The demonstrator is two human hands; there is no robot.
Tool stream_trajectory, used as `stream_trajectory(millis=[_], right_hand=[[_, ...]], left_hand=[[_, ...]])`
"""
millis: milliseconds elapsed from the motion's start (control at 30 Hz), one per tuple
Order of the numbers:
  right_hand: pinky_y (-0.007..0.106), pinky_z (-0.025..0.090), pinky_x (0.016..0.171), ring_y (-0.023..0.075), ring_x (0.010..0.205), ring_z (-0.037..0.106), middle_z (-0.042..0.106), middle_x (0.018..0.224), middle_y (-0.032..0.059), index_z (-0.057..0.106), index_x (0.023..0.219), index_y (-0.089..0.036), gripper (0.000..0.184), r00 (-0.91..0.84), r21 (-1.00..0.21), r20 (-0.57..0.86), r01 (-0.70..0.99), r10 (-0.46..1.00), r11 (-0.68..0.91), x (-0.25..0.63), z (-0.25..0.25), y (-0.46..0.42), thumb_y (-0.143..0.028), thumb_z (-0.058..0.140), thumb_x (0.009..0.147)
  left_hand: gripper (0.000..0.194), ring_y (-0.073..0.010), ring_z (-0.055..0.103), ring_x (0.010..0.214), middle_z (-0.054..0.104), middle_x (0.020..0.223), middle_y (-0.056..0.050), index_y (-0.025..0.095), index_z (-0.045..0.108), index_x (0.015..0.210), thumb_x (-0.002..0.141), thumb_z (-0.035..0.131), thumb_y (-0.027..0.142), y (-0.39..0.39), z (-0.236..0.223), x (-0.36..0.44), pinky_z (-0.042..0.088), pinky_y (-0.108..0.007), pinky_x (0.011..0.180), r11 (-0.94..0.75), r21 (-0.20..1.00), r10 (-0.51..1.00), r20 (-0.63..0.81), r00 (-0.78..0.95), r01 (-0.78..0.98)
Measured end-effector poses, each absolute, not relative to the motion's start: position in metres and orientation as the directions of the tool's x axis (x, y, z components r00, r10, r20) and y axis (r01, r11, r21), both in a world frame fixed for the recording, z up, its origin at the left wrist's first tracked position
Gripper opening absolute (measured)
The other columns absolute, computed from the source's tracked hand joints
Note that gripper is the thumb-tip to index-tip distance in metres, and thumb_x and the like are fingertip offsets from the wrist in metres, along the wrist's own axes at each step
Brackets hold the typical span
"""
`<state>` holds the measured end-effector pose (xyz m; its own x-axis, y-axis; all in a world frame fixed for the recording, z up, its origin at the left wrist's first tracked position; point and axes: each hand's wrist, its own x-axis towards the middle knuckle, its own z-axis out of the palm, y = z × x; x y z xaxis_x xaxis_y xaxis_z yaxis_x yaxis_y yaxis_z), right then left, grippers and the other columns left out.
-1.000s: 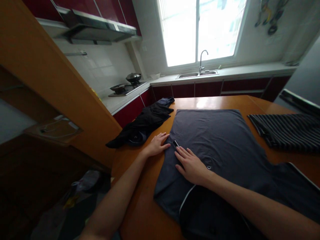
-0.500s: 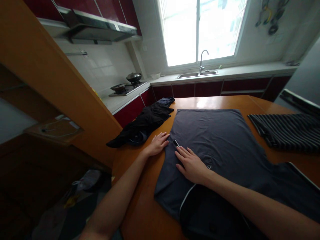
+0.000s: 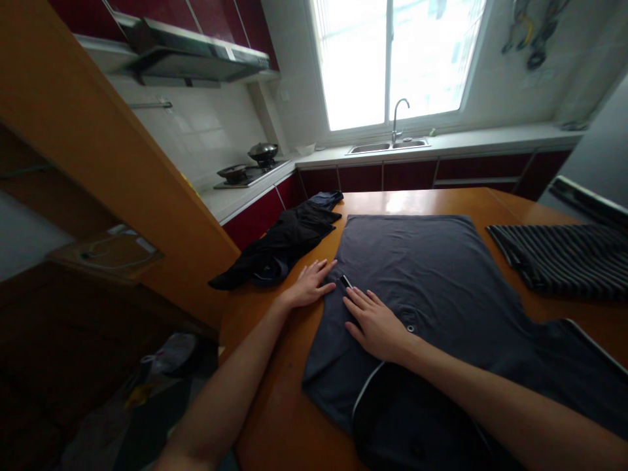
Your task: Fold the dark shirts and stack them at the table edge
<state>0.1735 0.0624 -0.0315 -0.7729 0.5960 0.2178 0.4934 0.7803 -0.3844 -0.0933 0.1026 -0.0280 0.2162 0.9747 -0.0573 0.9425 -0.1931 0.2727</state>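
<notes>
A dark grey short-sleeved shirt lies spread over the wooden table, its darker collar or hood part toward me. My right hand rests flat on the cloth, fingers stretched out, beside a small black-and-white label. At the shirt's left edge is my left hand, fingers spread and thumb apart, the fingertips reaching the fabric's border. Neither hand grasps anything. Near my right wrist a small white ring mark shows on the shirt.
Dark crumpled clothes lie at the left on the table. A folded striped garment is at the right. Behind stand a counter with a sink, a stove with pans, and a slanting wooden panel at left.
My left hand's fingers have spread, with the thumb apart and the fingertips slightly farther right at the shirt's edge. My right hand and the shirt look the same.
</notes>
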Motion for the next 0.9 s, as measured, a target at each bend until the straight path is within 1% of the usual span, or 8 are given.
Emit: stream_trajectory(millis=[100, 200, 500, 600, 667, 767, 833, 900], right_hand=[[0.047, 0.023, 0.124, 0.0277, 0.151, 0.029, 0.035, 0.162, 0.0157, 0.047, 0.151, -0.011, 0.058, -0.773, -0.388, 0.214, 0.493, 0.597, 0.778, 0.174, -0.032, 0.062, -0.036, 0.048, 0.099], [0.048, 0.022, 0.125, 0.0276, 0.152, 0.029, 0.035, 0.162, 0.0157, 0.046, 0.151, -0.01, 0.058, -0.776, -0.393, 0.209, 0.491, 0.595, 0.778, 0.174, -0.032, 0.062, -0.036, 0.048, 0.099], [0.047, 0.022, 0.124, 0.0272, 0.152, 0.029, 0.035, 0.162, 0.0153, 0.047, 0.151, -0.011, 0.057, -0.774, -0.396, 0.217, 0.486, 0.594, 0.779, 0.174, -0.031, 0.062, -0.036, 0.048, 0.099], [0.048, 0.023, 0.124, 0.0271, 0.152, 0.029, 0.035, 0.162, 0.0153, 0.047, 0.151, -0.012, 0.057, -0.771, -0.402, 0.219, 0.487, 0.598, 0.776, 0.174, -0.033, 0.063, -0.036, 0.049, 0.099], [0.048, 0.023, 0.124, 0.0273, 0.152, 0.029, 0.035, 0.162, 0.0155, 0.047, 0.151, -0.012, 0.057, -0.77, -0.404, 0.221, 0.487, 0.599, 0.774, 0.174, -0.033, 0.063, -0.036, 0.049, 0.099], [0.048, 0.023, 0.124, 0.0277, 0.152, 0.029, 0.035, 0.162, 0.016, 0.048, 0.15, -0.012, 0.057, -0.773, -0.407, 0.214, 0.485, 0.597, 0.774, 0.174, -0.032, 0.063, -0.036, 0.049, 0.099], [0.048, 0.023, 0.124, 0.028, 0.152, 0.029, 0.035, 0.162, 0.0163, 0.048, 0.15, -0.011, 0.057, -0.774, -0.407, 0.211, 0.485, 0.596, 0.774, 0.174, -0.031, 0.062, -0.036, 0.049, 0.099], [0.049, 0.023, 0.124, 0.0283, 0.151, 0.029, 0.035, 0.162, 0.0165, 0.048, 0.15, -0.01, 0.057, -0.774, -0.402, 0.215, 0.486, 0.596, 0.776, 0.174, -0.03, 0.061, -0.035, 0.049, 0.099]], left_hand=[[0.078, -0.031, 0.016, 0.155, 0.021, 0.169, -0.008, 0.031, 0.013, 0.163, 0.098, 0.043, 0.062, 0.101, -0.027, -0.091, 0.013, -0.055, 0.123, -0.165, 0.292, 0.981, -0.051, 0.187, 0.942], [0.075, -0.029, 0.014, 0.156, 0.019, 0.169, -0.007, 0.027, 0.01, 0.164, 0.101, 0.038, 0.056, 0.102, -0.028, -0.089, 0.012, -0.054, 0.124, -0.106, 0.304, 0.989, -0.063, 0.131, 0.947], [0.057, -0.0257, 0.02, 0.155, 0.029, 0.166, -0.006, 0.028, 0.032, 0.159, 0.104, 0.03, 0.043, 0.109, -0.039, -0.098, 0.015, -0.052, 0.124, -0.131, 0.325, 0.988, -0.032, 0.15, 0.937], [0.054, -0.0256, 0.022, 0.154, 0.032, 0.165, -0.006, 0.03, 0.039, 0.155, 0.105, 0.029, 0.047, 0.11, -0.04, -0.1, 0.015, -0.052, 0.124, -0.148, 0.314, 0.986, -0.022, 0.163, 0.938], [0.059, -0.0274, 0.02, 0.155, 0.03, 0.166, -0.008, 0.029, 0.039, 0.156, 0.103, 0.032, 0.055, 0.108, -0.038, -0.099, 0.014, -0.053, 0.124, -0.152, 0.299, 0.985, -0.032, 0.169, 0.942], [0.075, -0.0308, 0.016, 0.155, 0.025, 0.167, -0.012, 0.025, 0.033, 0.159, 0.096, 0.043, 0.067, 0.105, -0.032, -0.095, 0.012, -0.054, 0.124, -0.165, 0.274, 0.981, -0.057, 0.187, 0.947], [0.08, -0.0312, 0.016, 0.155, 0.024, 0.167, -0.012, 0.024, 0.032, 0.159, 0.094, 0.047, 0.067, 0.103, -0.031, -0.093, 0.012, -0.054, 0.124, -0.168, 0.267, 0.98, -0.062, 0.191, 0.949], [0.073, -0.0307, 0.017, 0.155, 0.026, 0.167, -0.012, 0.024, 0.034, 0.158, 0.097, 0.045, 0.062, 0.104, -0.032, -0.094, 0.014, -0.055, 0.124, -0.158, 0.27, 0.982, -0.056, 0.179, 0.95]])
